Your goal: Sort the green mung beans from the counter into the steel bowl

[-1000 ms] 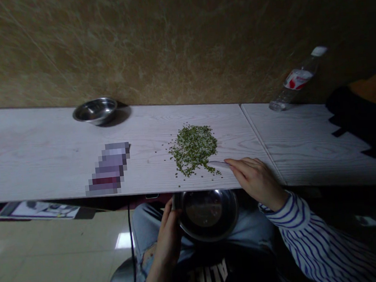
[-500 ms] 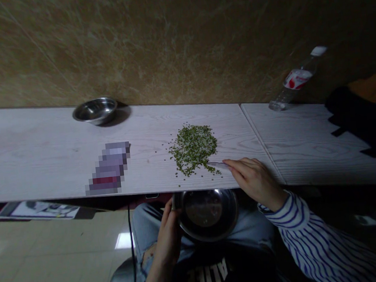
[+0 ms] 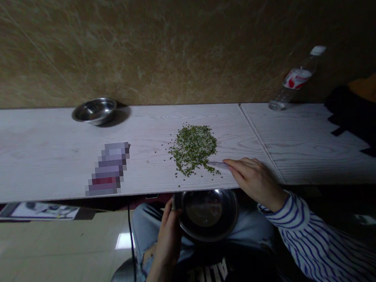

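Note:
A heap of small green beans (image 3: 193,147) lies on the pale wooden table (image 3: 43,159). My right hand (image 3: 255,181) rests on the table's near edge, fingers closed on a small flat pale tool (image 3: 218,165) whose tip touches the heap's near right side. Below the table edge, my left hand (image 3: 168,236) grips the left rim of a steel bowl (image 3: 208,214) held over my lap. A few beans show inside that bowl.
A second steel bowl (image 3: 95,110) stands at the table's back left by the wall. A blurred flat object (image 3: 108,168) lies left of the beans. A plastic water bottle (image 3: 297,78) leans at the back right, with dark cloth (image 3: 362,124) beyond it.

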Tool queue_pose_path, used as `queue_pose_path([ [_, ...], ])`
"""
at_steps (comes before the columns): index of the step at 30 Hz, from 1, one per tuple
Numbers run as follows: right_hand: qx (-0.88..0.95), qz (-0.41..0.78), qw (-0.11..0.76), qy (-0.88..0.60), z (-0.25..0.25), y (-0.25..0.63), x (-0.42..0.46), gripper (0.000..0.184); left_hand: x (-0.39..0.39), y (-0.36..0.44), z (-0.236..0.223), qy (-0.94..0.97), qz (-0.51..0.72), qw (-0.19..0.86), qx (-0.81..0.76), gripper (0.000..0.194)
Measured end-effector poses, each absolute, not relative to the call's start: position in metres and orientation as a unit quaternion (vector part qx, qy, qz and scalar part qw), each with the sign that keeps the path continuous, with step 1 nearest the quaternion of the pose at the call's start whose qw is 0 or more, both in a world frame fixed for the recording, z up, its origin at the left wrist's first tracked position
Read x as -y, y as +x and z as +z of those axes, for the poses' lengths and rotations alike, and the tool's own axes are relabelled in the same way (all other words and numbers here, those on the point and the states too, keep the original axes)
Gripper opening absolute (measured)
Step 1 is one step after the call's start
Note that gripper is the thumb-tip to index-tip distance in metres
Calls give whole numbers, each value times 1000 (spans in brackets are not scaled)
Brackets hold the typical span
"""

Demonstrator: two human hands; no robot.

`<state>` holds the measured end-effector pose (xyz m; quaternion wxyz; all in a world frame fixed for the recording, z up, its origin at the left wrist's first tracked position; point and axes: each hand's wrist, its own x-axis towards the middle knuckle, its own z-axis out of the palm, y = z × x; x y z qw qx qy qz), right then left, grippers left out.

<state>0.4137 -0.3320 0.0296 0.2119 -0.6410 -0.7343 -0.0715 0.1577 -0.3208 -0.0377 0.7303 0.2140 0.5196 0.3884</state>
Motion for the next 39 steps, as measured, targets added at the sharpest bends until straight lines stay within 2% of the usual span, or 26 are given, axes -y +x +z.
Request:
queue_pose_path([
  [16, 719, -80, 216, -656, 26, 418, 329, 29, 320, 157, -37, 219, 387, 728, -522, 57],
  [33, 719, -60, 232, -652, 26, 417, 323, 29, 320, 155, -40, 210, 408, 729, -509, 50],
  [39, 727, -45, 231, -645, 26, 413, 321, 28, 321, 154, -38, 208, 393, 732, -516, 56],
])
